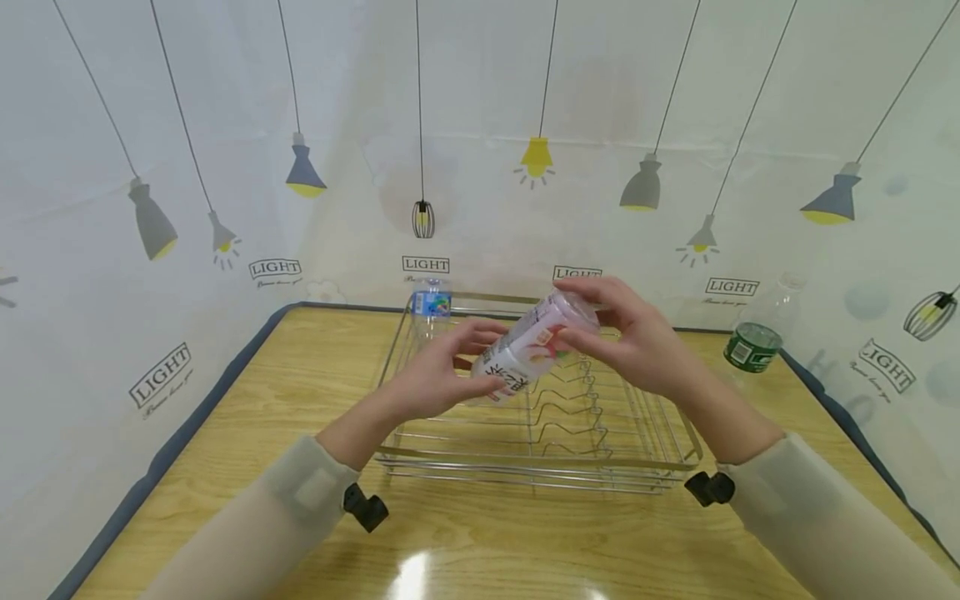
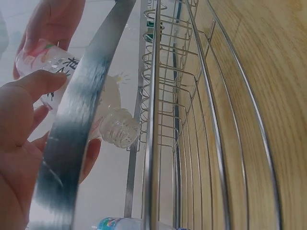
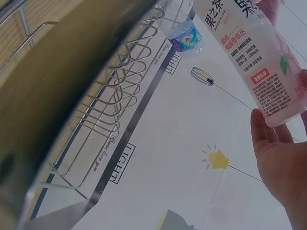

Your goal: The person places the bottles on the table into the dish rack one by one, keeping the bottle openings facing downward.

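A plastic drink bottle (image 1: 536, 342) with a pink and white label is held tilted above a wire dish rack (image 1: 525, 458). Its base points up to the right. In the left wrist view its clear threaded neck (image 2: 120, 129) shows without a cap. My left hand (image 1: 431, 375) grips the lower, neck-side part, thumb in front and fingers behind. At the base end, my right hand (image 1: 637, 333) holds the bottle between thumb and fingers. The right wrist view shows the printed label (image 3: 264, 76) and the right hand (image 3: 283, 158) at the base.
An upright clear bottle with a blue label (image 1: 431, 303) stands at the rack's back left corner. Another clear bottle with a green label (image 1: 752, 347) stands on the wooden table (image 1: 247, 433) at the back right. A lamp-printed white sheet (image 1: 480, 108) surrounds the table.
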Demonstrator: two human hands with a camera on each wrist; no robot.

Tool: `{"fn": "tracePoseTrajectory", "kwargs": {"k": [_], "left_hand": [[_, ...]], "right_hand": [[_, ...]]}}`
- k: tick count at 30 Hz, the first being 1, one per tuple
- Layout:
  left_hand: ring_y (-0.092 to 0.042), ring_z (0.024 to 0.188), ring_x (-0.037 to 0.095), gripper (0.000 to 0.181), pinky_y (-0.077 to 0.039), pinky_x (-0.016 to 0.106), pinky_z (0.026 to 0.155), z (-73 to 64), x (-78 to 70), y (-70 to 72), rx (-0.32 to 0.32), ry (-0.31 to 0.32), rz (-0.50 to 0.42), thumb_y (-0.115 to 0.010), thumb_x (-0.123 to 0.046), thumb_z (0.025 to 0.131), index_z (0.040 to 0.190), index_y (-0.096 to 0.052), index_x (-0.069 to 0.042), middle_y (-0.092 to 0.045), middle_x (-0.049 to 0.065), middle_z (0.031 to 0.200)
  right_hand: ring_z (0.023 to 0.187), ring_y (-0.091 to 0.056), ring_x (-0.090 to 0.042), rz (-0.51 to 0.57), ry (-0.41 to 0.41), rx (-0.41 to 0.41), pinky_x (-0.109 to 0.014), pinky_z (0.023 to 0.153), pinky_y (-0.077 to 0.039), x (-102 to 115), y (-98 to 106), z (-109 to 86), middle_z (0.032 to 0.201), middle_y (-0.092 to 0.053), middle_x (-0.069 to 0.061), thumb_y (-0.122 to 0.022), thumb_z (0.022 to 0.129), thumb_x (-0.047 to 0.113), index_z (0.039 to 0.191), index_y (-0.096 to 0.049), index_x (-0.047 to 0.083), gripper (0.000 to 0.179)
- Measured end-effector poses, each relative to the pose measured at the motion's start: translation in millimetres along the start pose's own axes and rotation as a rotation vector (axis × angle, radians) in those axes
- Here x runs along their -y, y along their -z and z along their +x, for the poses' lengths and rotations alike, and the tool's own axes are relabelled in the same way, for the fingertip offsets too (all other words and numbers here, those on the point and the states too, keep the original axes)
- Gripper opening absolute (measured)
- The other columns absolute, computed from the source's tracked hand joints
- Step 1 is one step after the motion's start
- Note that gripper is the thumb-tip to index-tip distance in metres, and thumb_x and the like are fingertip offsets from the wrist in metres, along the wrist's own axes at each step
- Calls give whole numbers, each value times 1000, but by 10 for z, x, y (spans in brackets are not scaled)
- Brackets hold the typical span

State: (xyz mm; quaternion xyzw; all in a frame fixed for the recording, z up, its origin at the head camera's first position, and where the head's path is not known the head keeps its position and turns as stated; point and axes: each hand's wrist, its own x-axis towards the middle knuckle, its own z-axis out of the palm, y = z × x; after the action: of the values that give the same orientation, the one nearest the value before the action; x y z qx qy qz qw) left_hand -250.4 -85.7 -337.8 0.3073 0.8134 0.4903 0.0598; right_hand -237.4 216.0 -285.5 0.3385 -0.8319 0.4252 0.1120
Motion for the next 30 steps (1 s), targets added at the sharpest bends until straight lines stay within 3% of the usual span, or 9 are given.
{"fn": "tracePoseTrajectory", "kwargs": {"k": [4,8,11,14,16,23,30], "left_hand": [[-60,144,38,65,-55,55,114,1,43,4,-18,0,-69,-79,-16,102,159,-47,-23,-59,13,157],[-61,142,40,65,-57,55,111,10,76,14,-59,-9,-130,-77,-13,104,159,-42,-17,-57,17,157],[-61,142,41,65,-56,56,112,12,80,27,-80,-1,-182,-74,-11,105,159,-39,-14,-56,19,157],[-59,144,42,64,-56,56,112,-1,61,36,-81,14,-237,-72,-10,106,159,-35,-14,-54,20,158],[-59,144,42,64,-57,55,112,-10,54,31,-80,21,-259,-71,-11,107,160,-33,-15,-53,20,158],[-62,141,40,74,-57,54,112,-8,43,-12,-65,17,-277,-72,-13,106,166,-29,-22,-53,19,159],[-64,139,38,82,-60,52,108,-5,9,-43,-38,24,-247,-74,-17,106,170,-25,-30,-54,15,156]], "right_hand": [[139,-62,-35,46,-98,-18,-19,106,-54,21,-17,65,159,-52,-12,-77,104,11,165,-46,14,68],[147,-58,-34,92,-149,-43,-35,118,-52,11,-20,97,165,-51,-12,-75,105,11,167,-40,11,71],[148,-58,-35,133,-176,-31,-34,116,-54,-3,-40,99,165,-51,-12,-74,106,12,167,-40,12,70],[148,-57,-37,171,-203,-7,-22,107,-56,-23,-89,107,167,-49,-13,-74,106,12,167,-40,13,70],[149,-57,-39,192,-219,11,-22,105,-57,-33,-130,112,168,-47,-13,-74,106,13,168,-39,14,71],[146,-59,-41,231,-219,36,-31,109,-57,-48,-274,144,167,-49,-15,-75,106,13,170,-34,16,77],[142,-62,-40,261,-218,17,-31,107,-59,-18,-362,171,162,-51,-16,-73,107,13,173,-26,15,81]]}}
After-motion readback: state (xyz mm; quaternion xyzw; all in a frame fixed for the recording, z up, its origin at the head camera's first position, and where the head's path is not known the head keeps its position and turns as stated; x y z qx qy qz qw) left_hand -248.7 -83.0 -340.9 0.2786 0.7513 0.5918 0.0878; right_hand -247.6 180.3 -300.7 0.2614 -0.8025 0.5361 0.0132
